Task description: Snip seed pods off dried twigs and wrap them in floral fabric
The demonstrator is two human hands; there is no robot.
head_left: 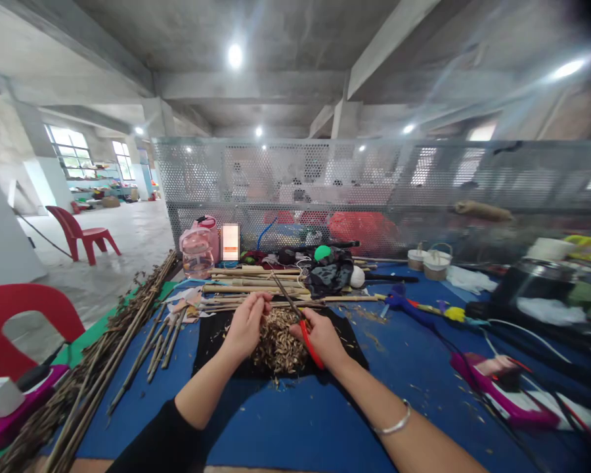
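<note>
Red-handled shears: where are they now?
Head view, centre: shears held in the right hand, just right of the chip pile on the black cloth.

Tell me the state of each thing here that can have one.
Left hand: fingers curled, at the edge of the pile.
Right hand: gripping the shears.
Shears: held, blades pointing away, over the pile.
Pile: chips heaped on the cloth.
Cloth: spread flat.
Bottle: upright.
Sticks: lying along the left edge of the table.
</note>
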